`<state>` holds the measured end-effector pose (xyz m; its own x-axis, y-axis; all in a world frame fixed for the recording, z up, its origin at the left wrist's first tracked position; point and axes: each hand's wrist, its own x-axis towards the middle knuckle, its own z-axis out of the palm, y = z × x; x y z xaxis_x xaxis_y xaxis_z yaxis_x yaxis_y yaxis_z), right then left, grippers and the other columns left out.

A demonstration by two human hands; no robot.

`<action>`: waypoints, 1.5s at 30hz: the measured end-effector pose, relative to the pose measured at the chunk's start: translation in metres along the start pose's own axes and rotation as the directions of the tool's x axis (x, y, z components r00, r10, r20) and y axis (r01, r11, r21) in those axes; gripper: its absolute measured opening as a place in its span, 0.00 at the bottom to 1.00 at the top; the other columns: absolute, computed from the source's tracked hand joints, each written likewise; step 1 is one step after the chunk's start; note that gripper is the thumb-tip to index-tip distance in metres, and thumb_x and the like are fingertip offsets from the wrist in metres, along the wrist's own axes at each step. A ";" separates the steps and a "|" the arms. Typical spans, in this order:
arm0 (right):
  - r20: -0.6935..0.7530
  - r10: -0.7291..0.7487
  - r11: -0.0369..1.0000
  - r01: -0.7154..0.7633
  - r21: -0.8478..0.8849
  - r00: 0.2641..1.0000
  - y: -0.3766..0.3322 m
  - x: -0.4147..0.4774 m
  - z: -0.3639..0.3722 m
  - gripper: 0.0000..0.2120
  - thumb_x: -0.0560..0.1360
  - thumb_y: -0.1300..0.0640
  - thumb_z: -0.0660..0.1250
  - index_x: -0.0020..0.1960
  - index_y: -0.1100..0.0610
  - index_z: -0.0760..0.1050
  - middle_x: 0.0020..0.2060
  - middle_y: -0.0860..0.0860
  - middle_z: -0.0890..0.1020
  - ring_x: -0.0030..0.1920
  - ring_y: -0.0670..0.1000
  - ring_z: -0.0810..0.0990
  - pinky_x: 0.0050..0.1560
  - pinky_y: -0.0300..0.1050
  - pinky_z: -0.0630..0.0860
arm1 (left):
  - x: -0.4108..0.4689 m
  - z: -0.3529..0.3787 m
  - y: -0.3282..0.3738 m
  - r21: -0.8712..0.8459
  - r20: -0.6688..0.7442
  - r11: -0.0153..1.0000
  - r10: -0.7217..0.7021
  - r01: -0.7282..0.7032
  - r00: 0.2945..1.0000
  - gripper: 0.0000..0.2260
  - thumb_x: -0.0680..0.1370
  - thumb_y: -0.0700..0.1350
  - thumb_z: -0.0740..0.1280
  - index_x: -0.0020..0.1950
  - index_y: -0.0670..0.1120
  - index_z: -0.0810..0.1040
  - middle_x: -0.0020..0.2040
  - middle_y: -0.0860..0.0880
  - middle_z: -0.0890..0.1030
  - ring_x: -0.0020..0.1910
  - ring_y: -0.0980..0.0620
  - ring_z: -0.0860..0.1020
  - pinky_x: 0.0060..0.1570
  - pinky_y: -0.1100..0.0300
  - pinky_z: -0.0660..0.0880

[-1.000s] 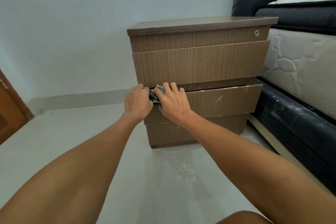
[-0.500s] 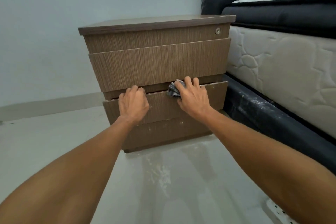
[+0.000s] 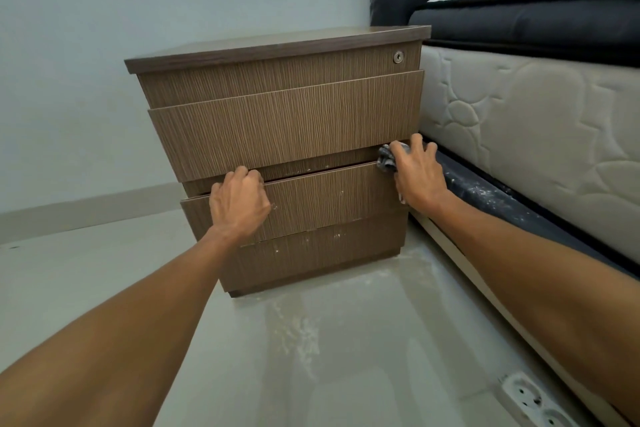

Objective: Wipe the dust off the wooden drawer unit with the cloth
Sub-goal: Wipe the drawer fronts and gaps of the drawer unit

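The wooden drawer unit (image 3: 284, 121) stands on the floor against the wall, beside a bed. Its middle drawer (image 3: 329, 198) is pulled out a little. My left hand (image 3: 239, 204) grips the top edge of that drawer near its left end, fingers curled over the rim. My right hand (image 3: 419, 173) presses a small grey cloth (image 3: 386, 159) onto the drawer's top edge at its right corner. Most of the cloth is hidden under my fingers. White specks mark the lower drawer fronts.
A bed with a quilted mattress (image 3: 526, 135) and a dusty dark base (image 3: 485, 194) stands close on the right of the unit. A white power strip (image 3: 533, 402) lies on the floor at the bottom right. Pale dust streaks the tiled floor (image 3: 298, 322) in front.
My right hand has slid the cloth rightward along the drawer's top edge, from beside my left hand to the right corner. My left hand has kept its hold on the drawer.
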<state>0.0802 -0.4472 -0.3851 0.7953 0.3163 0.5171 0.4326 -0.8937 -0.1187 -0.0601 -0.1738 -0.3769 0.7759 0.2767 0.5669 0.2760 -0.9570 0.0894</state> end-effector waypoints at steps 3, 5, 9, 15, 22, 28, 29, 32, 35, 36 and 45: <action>0.003 0.150 0.988 -0.150 0.041 0.989 0.015 0.005 -0.001 0.17 0.75 0.67 0.65 0.62 0.58 0.67 0.60 0.61 0.64 0.57 0.66 0.67 0.47 0.57 0.73 | 0.000 0.000 -0.001 -0.006 0.002 1.000 0.003 -0.003 1.000 0.09 0.80 0.43 0.60 0.52 0.42 0.79 0.51 0.44 0.79 0.50 0.44 0.76 0.50 0.47 0.72; 0.033 0.330 0.937 -0.331 0.110 0.944 0.028 0.005 -0.003 0.18 0.75 0.66 0.65 0.63 0.59 0.67 0.62 0.62 0.65 0.59 0.67 0.67 0.51 0.58 0.73 | 0.000 0.002 -0.003 -0.008 -0.001 1.000 0.014 -0.014 1.000 0.09 0.80 0.43 0.61 0.53 0.43 0.79 0.51 0.44 0.79 0.50 0.44 0.77 0.50 0.47 0.72; 0.092 0.546 0.809 -0.552 0.202 0.833 0.042 -0.017 0.010 0.20 0.75 0.63 0.68 0.65 0.60 0.67 0.64 0.63 0.65 0.62 0.67 0.68 0.57 0.59 0.73 | -0.001 0.006 -0.012 -0.001 -0.011 0.995 0.097 -0.097 0.995 0.09 0.81 0.42 0.62 0.55 0.43 0.79 0.51 0.45 0.79 0.50 0.45 0.77 0.49 0.48 0.72; 0.038 0.638 0.712 -0.607 0.354 0.769 0.029 -0.043 0.029 0.23 0.75 0.61 0.68 0.68 0.58 0.66 0.65 0.62 0.66 0.64 0.64 0.69 0.59 0.57 0.71 | -0.001 0.003 -0.021 0.056 -0.050 0.981 0.188 -0.185 0.981 0.08 0.81 0.45 0.62 0.53 0.43 0.78 0.49 0.46 0.78 0.47 0.46 0.75 0.45 0.49 0.73; -0.043 0.563 0.745 -0.485 0.458 0.825 -0.007 -0.030 0.025 0.22 0.74 0.61 0.69 0.65 0.56 0.67 0.63 0.59 0.67 0.61 0.60 0.70 0.53 0.52 0.71 | 0.009 0.004 -0.020 0.036 -0.054 0.988 0.149 -0.147 0.987 0.09 0.81 0.46 0.63 0.51 0.42 0.78 0.49 0.45 0.78 0.48 0.45 0.75 0.46 0.49 0.73; -0.098 0.549 0.750 -0.438 0.496 0.830 -0.017 -0.021 0.030 0.21 0.74 0.61 0.68 0.65 0.56 0.68 0.61 0.59 0.68 0.60 0.59 0.71 0.50 0.46 0.67 | 0.013 0.007 -0.021 0.057 -0.075 0.997 0.058 -0.053 0.995 0.10 0.80 0.50 0.64 0.49 0.44 0.78 0.45 0.46 0.82 0.45 0.45 0.79 0.44 0.47 0.74; -0.104 0.554 0.746 -0.437 0.502 0.826 -0.017 -0.020 0.030 0.21 0.74 0.62 0.68 0.65 0.56 0.68 0.62 0.59 0.68 0.60 0.59 0.71 0.50 0.45 0.66 | 0.013 0.007 -0.021 0.058 -0.080 0.997 0.046 -0.042 0.996 0.10 0.80 0.50 0.64 0.48 0.44 0.78 0.44 0.46 0.82 0.44 0.45 0.79 0.44 0.48 0.74; -0.126 0.585 0.700 -0.420 0.578 0.801 -0.019 -0.014 0.031 0.22 0.74 0.64 0.66 0.67 0.56 0.68 0.62 0.58 0.68 0.60 0.57 0.71 0.54 0.43 0.66 | 0.010 0.005 -0.025 0.034 -0.097 0.999 0.031 -0.027 0.995 0.11 0.80 0.51 0.64 0.47 0.44 0.78 0.43 0.46 0.81 0.43 0.45 0.79 0.44 0.48 0.73; -0.105 0.672 0.582 -0.435 0.687 0.734 -0.022 -0.002 0.035 0.24 0.76 0.65 0.64 0.71 0.55 0.66 0.64 0.58 0.67 0.62 0.57 0.71 0.63 0.45 0.67 | -0.001 0.001 -0.043 -0.027 -0.144 0.998 -0.066 0.063 0.987 0.10 0.80 0.51 0.64 0.47 0.45 0.77 0.46 0.45 0.79 0.45 0.45 0.77 0.44 0.48 0.73; -0.077 0.692 0.547 -0.452 0.705 0.718 -0.024 0.001 0.037 0.25 0.77 0.64 0.63 0.73 0.54 0.64 0.65 0.58 0.66 0.63 0.57 0.70 0.65 0.46 0.65 | -0.006 0.001 -0.054 -0.069 -0.163 0.991 -0.121 0.111 0.979 0.10 0.80 0.50 0.64 0.49 0.44 0.77 0.48 0.45 0.78 0.47 0.44 0.76 0.45 0.47 0.74; -0.151 0.578 0.668 -0.358 0.653 0.802 -0.094 -0.008 0.066 0.37 0.78 0.55 0.66 0.79 0.56 0.48 0.66 0.60 0.62 0.64 0.56 0.66 0.67 0.46 0.63 | -0.019 0.003 -0.107 -0.293 -0.167 0.955 -0.104 0.051 0.980 0.09 0.81 0.40 0.63 0.57 0.38 0.80 0.51 0.43 0.74 0.48 0.45 0.75 0.52 0.52 0.75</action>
<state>0.0613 -0.3446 -0.4344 0.8239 -0.3104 0.4742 0.2812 -0.5026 -0.8175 -0.1030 -0.0766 -0.3999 0.6373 0.3562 0.6833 0.1369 -0.9250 0.3545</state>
